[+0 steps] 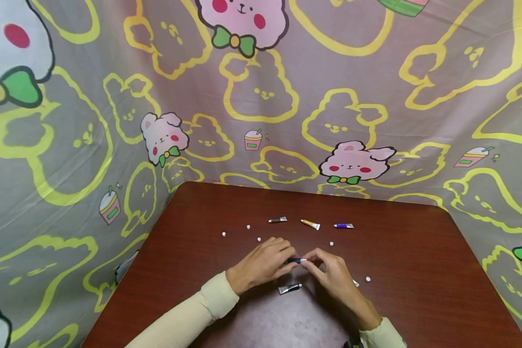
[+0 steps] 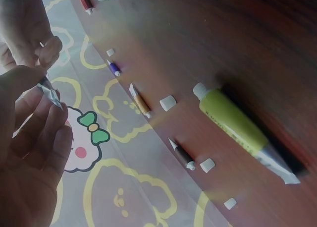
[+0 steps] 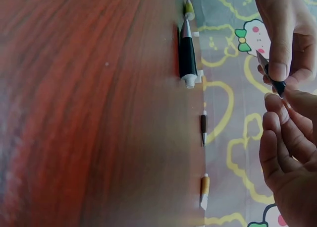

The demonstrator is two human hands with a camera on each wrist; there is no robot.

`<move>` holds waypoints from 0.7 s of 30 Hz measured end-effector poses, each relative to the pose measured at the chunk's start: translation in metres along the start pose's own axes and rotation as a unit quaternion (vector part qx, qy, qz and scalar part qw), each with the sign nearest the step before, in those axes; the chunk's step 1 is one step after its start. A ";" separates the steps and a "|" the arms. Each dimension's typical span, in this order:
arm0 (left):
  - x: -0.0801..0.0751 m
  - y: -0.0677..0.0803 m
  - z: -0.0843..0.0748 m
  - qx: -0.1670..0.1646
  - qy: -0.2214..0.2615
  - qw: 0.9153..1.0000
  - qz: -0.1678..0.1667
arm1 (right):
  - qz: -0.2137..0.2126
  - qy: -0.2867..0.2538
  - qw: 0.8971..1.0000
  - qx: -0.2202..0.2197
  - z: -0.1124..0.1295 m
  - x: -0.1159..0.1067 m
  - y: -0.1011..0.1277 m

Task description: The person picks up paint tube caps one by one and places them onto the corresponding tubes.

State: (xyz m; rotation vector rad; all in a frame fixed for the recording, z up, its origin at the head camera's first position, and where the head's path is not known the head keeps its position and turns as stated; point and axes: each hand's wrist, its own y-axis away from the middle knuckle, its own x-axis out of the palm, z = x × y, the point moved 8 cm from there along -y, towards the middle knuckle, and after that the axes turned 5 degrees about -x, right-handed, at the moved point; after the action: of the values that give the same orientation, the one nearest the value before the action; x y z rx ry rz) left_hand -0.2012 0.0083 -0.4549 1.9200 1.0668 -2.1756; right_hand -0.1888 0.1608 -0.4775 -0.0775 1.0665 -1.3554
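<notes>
Both hands meet over the middle of the dark red table (image 1: 417, 270). They hold a small dark blue paint tube (image 1: 296, 260) between them, just above the tabletop. My left hand (image 1: 289, 259) pinches the tube's body, and its flat crimped end (image 2: 51, 95) shows between those fingers. My right hand (image 1: 310, 261) pinches the white cap end with thumb and fingertips. In the right wrist view the dark tube (image 3: 277, 84) sits between the left hand's fingers (image 3: 280, 63) above and the right hand's fingers (image 3: 282, 133) below.
A black tube (image 1: 289, 288) lies just below the hands. Brown (image 1: 277, 220), orange (image 1: 310, 224) and purple (image 1: 343, 225) tubes lie in a row farther back. Several loose white caps (image 1: 248, 226) dot the table. A yellow-green tube (image 2: 242, 130) lies near the left wrist. Patterned cloth (image 1: 261, 96) surrounds the table.
</notes>
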 end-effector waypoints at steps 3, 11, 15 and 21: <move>-0.002 0.000 -0.001 0.001 -0.003 1.000 -0.006 | -0.002 0.012 1.000 0.001 0.000 0.001 0.000; -0.006 -0.001 -0.005 0.018 -0.014 1.000 -0.021 | -0.019 0.028 0.999 0.009 -0.001 0.002 -0.001; -0.006 -0.001 -0.006 0.021 -0.009 1.000 -0.014 | -0.030 0.016 0.999 0.005 0.000 0.000 0.000; -0.005 -0.001 -0.005 0.015 -0.010 1.000 -0.008 | -0.015 -0.021 0.999 -0.038 0.008 -0.002 0.001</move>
State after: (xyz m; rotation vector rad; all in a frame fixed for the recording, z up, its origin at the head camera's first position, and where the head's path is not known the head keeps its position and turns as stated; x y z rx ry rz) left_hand -0.1959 0.0093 -0.4497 1.9054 1.0556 -2.2264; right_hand -0.1828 0.1586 -0.4724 -0.1785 1.0858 -1.3341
